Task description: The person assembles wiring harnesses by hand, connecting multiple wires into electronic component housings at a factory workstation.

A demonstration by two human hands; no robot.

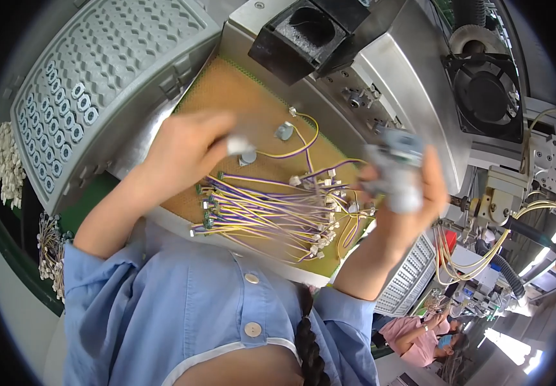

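Note:
My left hand (188, 147) hovers over the left part of the tan mat (204, 93), thumb and forefinger toward each other. Something white covers or sits at its thumb tip; blur hides whether the fingers grip anything. Just beside them lies a small round silvery part (247, 157), close to a yellow and purple wire (304, 147). Raised at the right, my right hand (429, 193) is closed around grey metal parts (399, 168), smeared by motion. Another small silvery part (284, 131) rests on the mat. Below it lies a bundle of yellow and purple wires (271, 209) with white connectors.
A grey moulded tray (123, 58) at the left holds round ringed parts. White pieces (4, 161) are heaped beyond it. Behind the mat stand a black open box (307, 32) and a metal machine housing (413, 64). A black fan (487, 90) is farther right; a person in pink (410, 338) works beyond.

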